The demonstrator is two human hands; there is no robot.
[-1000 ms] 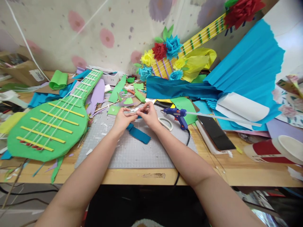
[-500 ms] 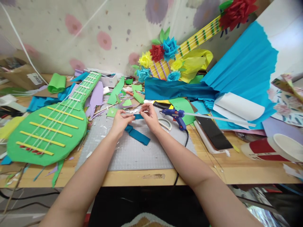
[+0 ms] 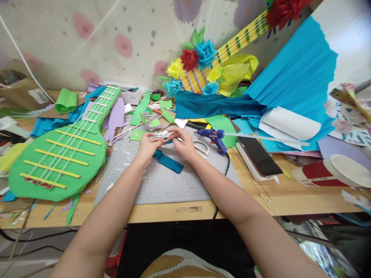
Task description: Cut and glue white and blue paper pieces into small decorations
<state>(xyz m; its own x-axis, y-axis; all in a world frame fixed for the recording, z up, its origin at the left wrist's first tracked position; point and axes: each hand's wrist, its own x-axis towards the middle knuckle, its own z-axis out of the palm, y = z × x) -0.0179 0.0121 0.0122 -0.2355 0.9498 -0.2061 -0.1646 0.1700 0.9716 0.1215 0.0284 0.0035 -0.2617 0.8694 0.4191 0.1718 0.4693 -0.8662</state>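
Note:
Between the fingertips of both hands is a small piece of blue crepe paper (image 3: 168,140), mostly covered by the fingers. My left hand (image 3: 149,148) pinches its left end, and my right hand (image 3: 184,143) is closed on its right end with the fingers curled over. Just below them a folded blue crepe paper strip (image 3: 171,162) lies on the grey cutting mat (image 3: 162,191). To the right of my right hand stand the white-handled scissors (image 3: 204,147), partly hidden, and a blue hot glue gun (image 3: 214,138) with a long glue stick in its back.
A green paper lute (image 3: 58,162) lies at the left. A yellow paper guitar with flowers (image 3: 199,75) leans against the wall. Paper scraps (image 3: 140,110) litter the back. At the right are a phone (image 3: 259,156), blue crepe paper (image 3: 301,73) and a paper cup (image 3: 327,172).
My right hand has turned inward, its fingers curling over the small blue piece, so less of it shows. The view has shifted slightly; the glue gun and the strip stay in place.

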